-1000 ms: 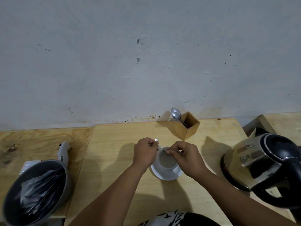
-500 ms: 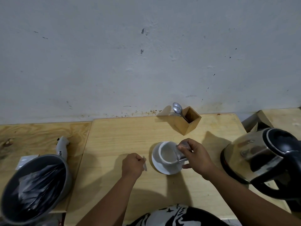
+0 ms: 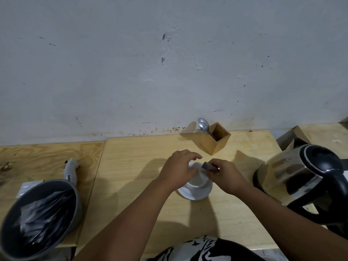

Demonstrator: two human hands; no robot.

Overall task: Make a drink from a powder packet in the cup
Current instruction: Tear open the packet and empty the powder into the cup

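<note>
A white cup (image 3: 198,179) stands on a white saucer (image 3: 195,193) in the middle of the wooden table (image 3: 143,162). My right hand (image 3: 225,177) pinches a small dark powder packet (image 3: 208,166) just above the cup's right rim. My left hand (image 3: 178,169) lies over the cup's left side with its fingers curved above the rim and reaching toward the packet. The left hand hides the inside of the cup and whatever is under its palm.
A wooden holder (image 3: 216,141) with spoons (image 3: 203,125) stands behind the cup by the wall. A steel kettle with a black handle (image 3: 301,178) sits at the right. At the left are a grey bin lined with a black bag (image 3: 37,219) and a white hand tool (image 3: 70,170).
My left hand came back from the table at the left to the cup. My right hand let go of the cup's handle side and now holds the packet above the rim.
</note>
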